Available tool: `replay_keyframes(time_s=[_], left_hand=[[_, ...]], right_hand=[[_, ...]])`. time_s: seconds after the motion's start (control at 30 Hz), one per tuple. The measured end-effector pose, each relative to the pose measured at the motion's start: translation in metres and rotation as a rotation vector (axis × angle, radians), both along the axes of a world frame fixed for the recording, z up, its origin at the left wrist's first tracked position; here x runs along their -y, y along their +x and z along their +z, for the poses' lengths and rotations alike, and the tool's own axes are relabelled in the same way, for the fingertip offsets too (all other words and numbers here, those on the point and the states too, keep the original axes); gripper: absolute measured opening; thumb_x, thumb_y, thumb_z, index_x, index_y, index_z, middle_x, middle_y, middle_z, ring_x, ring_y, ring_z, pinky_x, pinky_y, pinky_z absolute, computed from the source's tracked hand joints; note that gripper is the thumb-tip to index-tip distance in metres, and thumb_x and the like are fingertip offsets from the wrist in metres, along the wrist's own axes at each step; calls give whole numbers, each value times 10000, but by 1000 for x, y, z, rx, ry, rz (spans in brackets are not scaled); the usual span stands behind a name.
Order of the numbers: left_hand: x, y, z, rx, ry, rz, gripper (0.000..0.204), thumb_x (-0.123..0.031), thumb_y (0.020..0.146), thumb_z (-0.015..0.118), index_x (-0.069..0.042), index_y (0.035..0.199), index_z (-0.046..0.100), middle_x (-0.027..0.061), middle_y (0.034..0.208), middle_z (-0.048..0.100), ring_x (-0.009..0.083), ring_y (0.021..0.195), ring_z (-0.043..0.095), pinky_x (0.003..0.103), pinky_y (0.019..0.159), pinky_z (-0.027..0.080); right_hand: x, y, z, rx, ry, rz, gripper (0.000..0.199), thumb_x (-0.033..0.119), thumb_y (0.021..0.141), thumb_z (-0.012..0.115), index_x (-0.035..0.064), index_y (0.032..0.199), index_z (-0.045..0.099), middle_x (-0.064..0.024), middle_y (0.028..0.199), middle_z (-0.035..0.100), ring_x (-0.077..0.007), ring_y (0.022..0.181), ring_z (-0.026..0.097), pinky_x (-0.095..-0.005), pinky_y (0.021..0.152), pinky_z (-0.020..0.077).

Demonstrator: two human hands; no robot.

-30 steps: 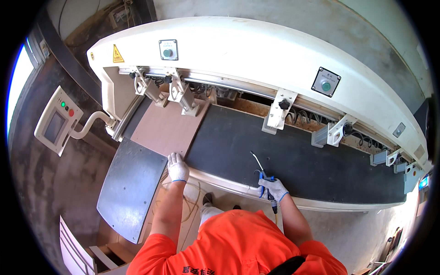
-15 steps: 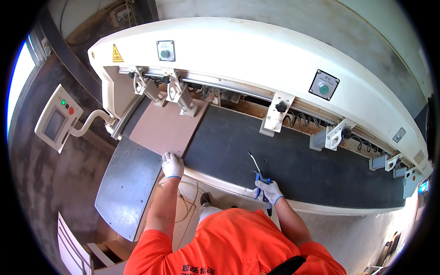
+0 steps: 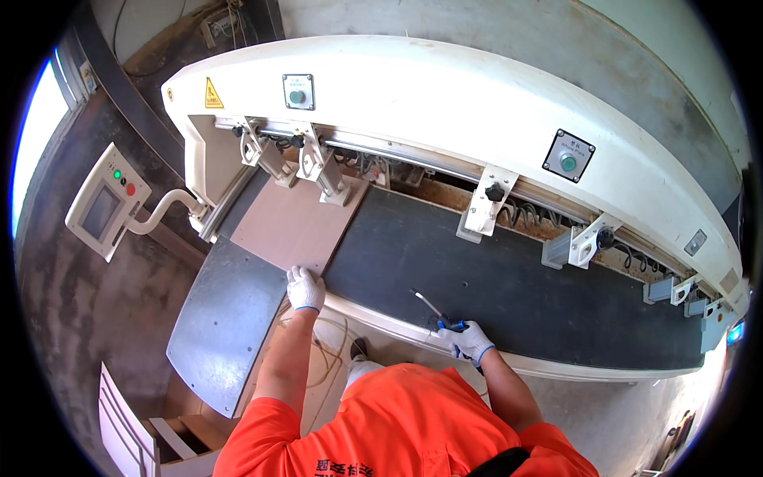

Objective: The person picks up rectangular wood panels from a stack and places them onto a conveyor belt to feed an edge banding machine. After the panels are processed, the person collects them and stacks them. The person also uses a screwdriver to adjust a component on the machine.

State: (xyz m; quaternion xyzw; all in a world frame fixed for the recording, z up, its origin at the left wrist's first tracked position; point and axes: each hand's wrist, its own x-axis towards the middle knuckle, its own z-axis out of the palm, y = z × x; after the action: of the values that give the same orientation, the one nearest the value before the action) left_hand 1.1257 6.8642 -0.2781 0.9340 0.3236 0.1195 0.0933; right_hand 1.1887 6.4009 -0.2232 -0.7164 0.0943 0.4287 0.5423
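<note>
A flat pinkish-brown board lies under two clamps at the left of the machine's black table. My left hand, in a white knitted glove, rests at the board's near right corner. Its fingers reach onto the edge without wrapping round it. Further right, my gloved right hand is closed round the handle of a blue and black air blow gun. The gun's thin metal nozzle points up and left over the table's front edge; my fingers hide most of its body.
White clamps hang along the machine's white housing, with green buttons on it. A control panel stands at left on a bent arm. A grey metal side plate adjoins the table. Panels lean lower left; a yellowish hose lies below.
My right hand has turned the blow gun, so its nozzle tips further left and lower. My left hand keeps its place at the board's corner. The whole view has shifted slightly.
</note>
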Motion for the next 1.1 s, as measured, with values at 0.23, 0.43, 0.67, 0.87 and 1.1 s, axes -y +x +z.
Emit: replay_keyframes(time_s=[0.23,0.43,0.67,0.87,1.1], left_hand=[[-3,-2,-1,30,-3,-12,574,-329,853,801,30,1249,592,248,1433,550,449,1371,490,550,1096,477],[-5,-3,2,29,-29,-20,593,-333,842,809,32,1260,598,245,1418,563,446,1362,498,546,1103,474],[-7,-5,4,64,-55,-30,575,-334,819,820,19,1224,616,235,1402,572,441,1358,502,547,1113,460],[-10,-8,6,69,-47,-20,571,-356,811,817,4,1216,638,221,1391,579,433,1327,522,535,1112,453],[-3,-6,30,8,-72,45,552,-377,781,831,-69,1214,681,166,1330,613,393,1228,600,505,1065,475]], right_hand=[[9,3,-24,23,54,-53,244,289,934,857,91,835,753,-32,627,658,-160,470,622,-322,425,457],[7,2,-15,42,23,-31,352,368,927,860,96,760,711,-32,616,662,-145,471,618,-310,438,447],[6,1,-19,44,73,-98,349,354,938,850,97,750,707,-38,610,660,-152,462,615,-319,427,448],[4,0,-24,65,87,-114,327,335,952,837,79,781,725,-47,663,684,-153,500,635,-321,447,472],[3,-10,-52,150,92,-114,272,306,971,808,49,918,734,-31,720,692,-116,581,620,-297,521,481]])
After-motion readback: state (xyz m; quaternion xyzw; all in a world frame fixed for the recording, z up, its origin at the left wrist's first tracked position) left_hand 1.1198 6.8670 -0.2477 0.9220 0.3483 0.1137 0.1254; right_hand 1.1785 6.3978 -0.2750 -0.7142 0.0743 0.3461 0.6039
